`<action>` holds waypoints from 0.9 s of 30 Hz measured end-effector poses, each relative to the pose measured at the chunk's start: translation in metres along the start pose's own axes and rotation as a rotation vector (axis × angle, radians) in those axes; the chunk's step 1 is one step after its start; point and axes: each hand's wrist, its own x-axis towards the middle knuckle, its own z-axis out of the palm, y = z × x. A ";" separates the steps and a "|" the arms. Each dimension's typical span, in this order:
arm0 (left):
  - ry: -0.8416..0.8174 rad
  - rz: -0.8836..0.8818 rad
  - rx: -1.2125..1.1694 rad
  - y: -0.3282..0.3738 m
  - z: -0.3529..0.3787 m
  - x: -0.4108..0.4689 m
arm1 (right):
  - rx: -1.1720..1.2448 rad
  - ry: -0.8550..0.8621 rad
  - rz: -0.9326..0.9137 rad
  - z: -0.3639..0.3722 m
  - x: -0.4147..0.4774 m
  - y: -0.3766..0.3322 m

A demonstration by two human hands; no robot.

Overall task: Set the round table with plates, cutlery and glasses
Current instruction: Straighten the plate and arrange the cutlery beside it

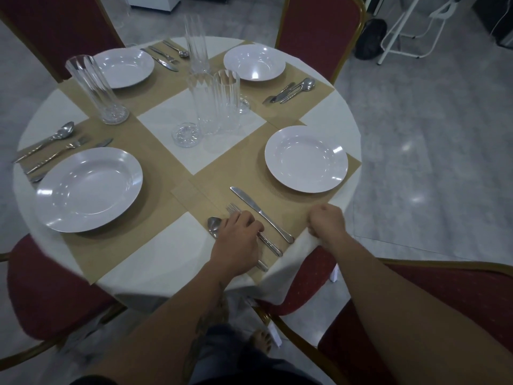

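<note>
A round table point(230, 257) with a white cloth carries tan placemats, each with a white plate and cutlery. On the near right mat lie a plate point(306, 159), a knife point(259, 212), a fork point(232, 208) and a spoon point(214, 226). My left hand point(238, 240) lies over the fork and spoon, fingers curled on the fork's handle. My right hand point(326, 220) is curled at the table's edge, pinching the mat corner and cloth. Tall clear glasses point(213, 104) are grouped at the centre, one point(97, 90) stands at the left.
Red chairs with gold frames ring the table, one point(458, 315) at my near right and one point(50, 295) at the near left. A white folding frame point(410, 29) and a dark bag point(370, 38) stand on the grey floor at the back right.
</note>
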 end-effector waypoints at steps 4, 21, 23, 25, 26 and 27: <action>-0.013 -0.028 0.014 -0.011 -0.009 -0.003 | 0.527 0.013 0.254 -0.021 0.019 -0.020; -0.043 -0.497 -0.624 0.008 -0.019 0.079 | 0.573 -0.081 0.304 0.005 0.016 -0.023; -0.052 -0.519 -0.638 0.011 -0.018 0.087 | 0.573 -0.071 0.303 0.002 0.015 -0.020; -0.046 -0.525 -0.653 0.013 -0.016 0.090 | 0.568 -0.075 0.292 0.001 0.013 -0.018; -0.047 -0.523 -0.661 0.015 -0.017 0.091 | 0.561 -0.076 0.290 0.000 0.013 -0.016; -0.046 -0.516 -0.664 0.017 -0.016 0.092 | 0.549 -0.078 0.291 0.000 0.012 -0.015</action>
